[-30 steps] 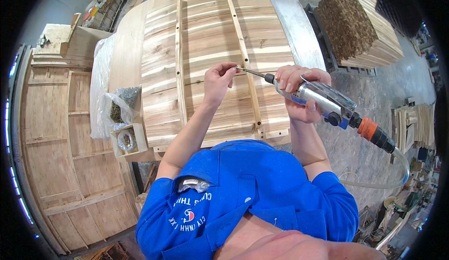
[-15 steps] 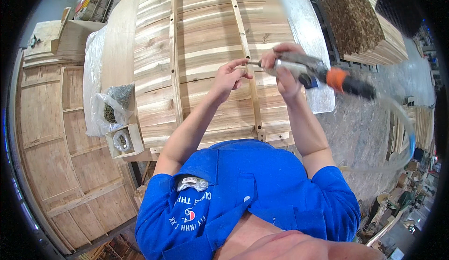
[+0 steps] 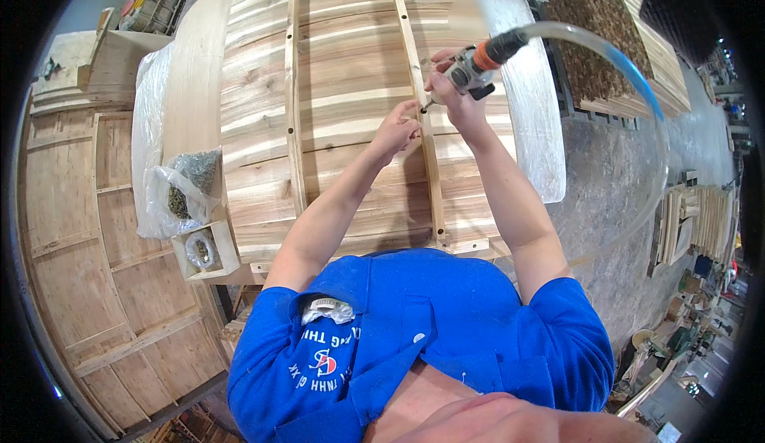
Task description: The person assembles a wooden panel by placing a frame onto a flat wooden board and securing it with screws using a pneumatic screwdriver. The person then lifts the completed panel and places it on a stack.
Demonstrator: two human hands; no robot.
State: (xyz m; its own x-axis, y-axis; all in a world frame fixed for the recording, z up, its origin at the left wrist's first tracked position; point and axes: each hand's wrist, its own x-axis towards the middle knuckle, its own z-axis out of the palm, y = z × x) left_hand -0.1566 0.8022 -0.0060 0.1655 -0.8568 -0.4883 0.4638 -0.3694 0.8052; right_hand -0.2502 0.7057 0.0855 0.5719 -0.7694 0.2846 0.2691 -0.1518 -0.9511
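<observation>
My right hand (image 3: 456, 92) is wrapped round an air screwdriver (image 3: 462, 72) with an orange ring and a clear hose at its back end. Its bit points down at a dark hole in the right wooden batten (image 3: 431, 164). Just left of that spot is my left hand (image 3: 397, 132), its index finger reaching to the batten and its other fingers curled; whatever they may hold is hidden. The batten lies across a striped wooden panel (image 3: 351, 84), with a second batten (image 3: 294, 92) parallel to it on the left.
At the panel's left stand a plastic bag of small hardware (image 3: 187, 188) and a wooden box (image 3: 227, 256) with another bag inside. Stacked wood strips (image 3: 598, 37) stand at the far right. The clear hose (image 3: 660, 140) loops over the floor on the right.
The screwdriver has swung from lying nearly level to steeply upright, its bit now down at the batten. Its hose has risen in an arc. My left hand has stayed beside the batten.
</observation>
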